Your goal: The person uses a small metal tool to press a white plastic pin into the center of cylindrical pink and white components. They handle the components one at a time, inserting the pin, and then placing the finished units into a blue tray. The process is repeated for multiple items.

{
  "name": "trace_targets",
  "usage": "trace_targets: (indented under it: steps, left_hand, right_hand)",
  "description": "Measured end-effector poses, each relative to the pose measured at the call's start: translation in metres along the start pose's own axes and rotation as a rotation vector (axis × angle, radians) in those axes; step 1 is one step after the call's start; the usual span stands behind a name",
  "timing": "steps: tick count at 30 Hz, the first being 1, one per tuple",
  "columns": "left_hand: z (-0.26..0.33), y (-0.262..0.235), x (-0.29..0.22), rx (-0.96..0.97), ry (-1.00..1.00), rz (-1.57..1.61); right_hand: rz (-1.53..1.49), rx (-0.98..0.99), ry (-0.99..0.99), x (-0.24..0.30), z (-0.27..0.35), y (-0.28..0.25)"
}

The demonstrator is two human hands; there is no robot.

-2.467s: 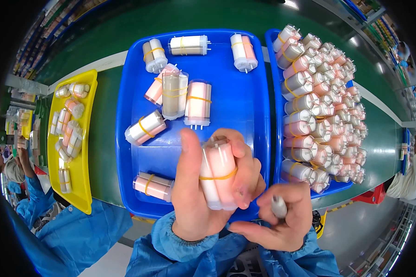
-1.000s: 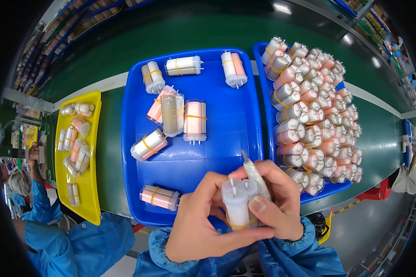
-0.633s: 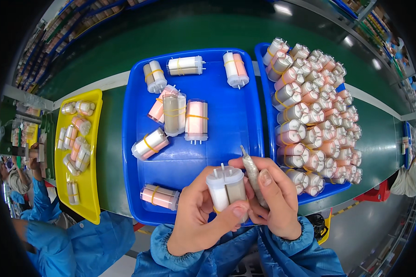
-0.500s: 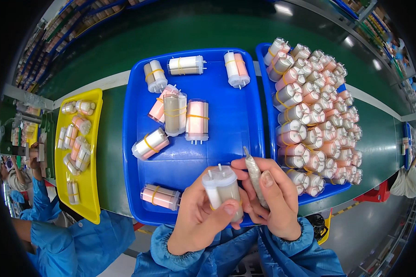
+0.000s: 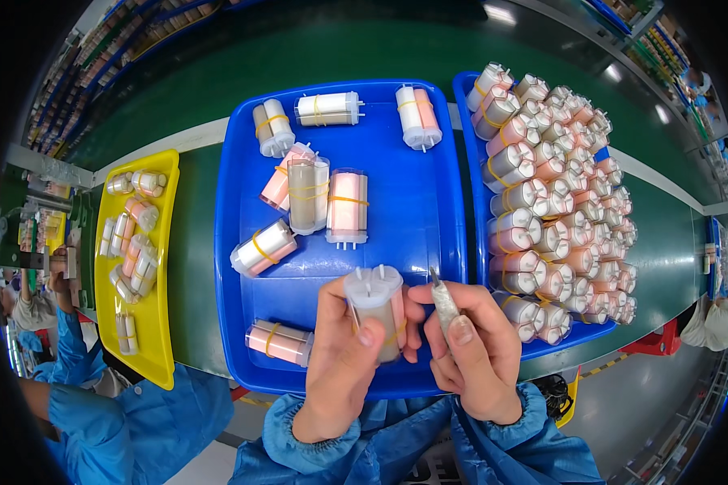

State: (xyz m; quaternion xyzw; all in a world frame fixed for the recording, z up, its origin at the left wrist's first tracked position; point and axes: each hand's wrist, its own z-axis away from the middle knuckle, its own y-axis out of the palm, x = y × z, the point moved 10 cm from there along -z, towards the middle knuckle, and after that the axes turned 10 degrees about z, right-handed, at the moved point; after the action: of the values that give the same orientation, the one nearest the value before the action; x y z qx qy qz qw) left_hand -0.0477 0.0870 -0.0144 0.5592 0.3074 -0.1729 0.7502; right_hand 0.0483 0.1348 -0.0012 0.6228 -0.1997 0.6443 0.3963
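My left hand [image 5: 340, 368] is wrapped round a bundle of capped tubes [image 5: 372, 293], held upright over the front of a blue tray [image 5: 412, 271]. Its translucent end cap with short white prongs faces up; a grey tube and a pink one show beneath it. In my right hand [image 5: 493, 356] is a slim tool wrapped in whitish tape [image 5: 444, 305], gripped like a pen, its thin metal tip pointing up and away. A small gap separates the tip from the bundle. Several similar rubber-banded bundles, such as a pink one [image 5: 348, 217], lie loose in the tray.
On the right, a second blue tray [image 5: 471, 162] carries a tall stack of tube bundles [image 5: 554, 202]. A yellow tray [image 5: 164, 267] with smaller tube bundles stands at the left. All rest on a green table [image 5: 340, 48]. A co-worker's blue sleeve [image 5: 97, 420] appears at lower left.
The bundle has turned in my left hand, bringing its pink tube into sight, and has shifted slightly left and away. My right hand's tool has moved slightly nearer to me.
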Motion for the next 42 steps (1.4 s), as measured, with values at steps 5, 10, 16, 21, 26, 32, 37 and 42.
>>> trace_targets:
  steps: [5, 10, 16, 21, 26, 32, 37, 42]
  left_hand:
    - [0.002, -0.006, 0.008, 0.012, -0.096, 0.045]
    - [0.0, -0.01, 0.012, -0.003, -0.145, 0.129]
    - [0.001, -0.007, 0.005, -0.039, -0.108, 0.201]
    - [0.001, -0.023, 0.003, 0.054, -0.02, 0.17]
    - [-0.001, -0.014, 0.004, -0.121, -0.068, 0.147]
    - [0.0, -0.008, 0.002, -0.001, -0.043, 0.179]
    - [0.002, -0.01, 0.001, 0.006, -0.027, -0.043]
    - [0.002, -0.008, 0.001, -0.042, -0.037, 0.066]
  right_hand:
    - [-0.009, 0.022, -0.031, 0.001, 0.0, 0.002]
    - [-0.033, 0.026, 0.007, 0.0, 0.001, 0.002]
    - [-0.021, 0.057, -0.01, 0.002, 0.003, 0.003]
    - [0.035, 0.072, 0.028, -0.004, 0.007, 0.0]
    - [-0.049, 0.065, -0.021, 0.004, 0.006, 0.005]
    - [-0.047, 0.098, -0.053, 0.007, 0.006, 0.008]
    - [-0.058, 0.106, -0.06, 0.007, 0.006, 0.009]
    - [-0.003, 0.095, -0.047, 0.003, 0.008, 0.006]
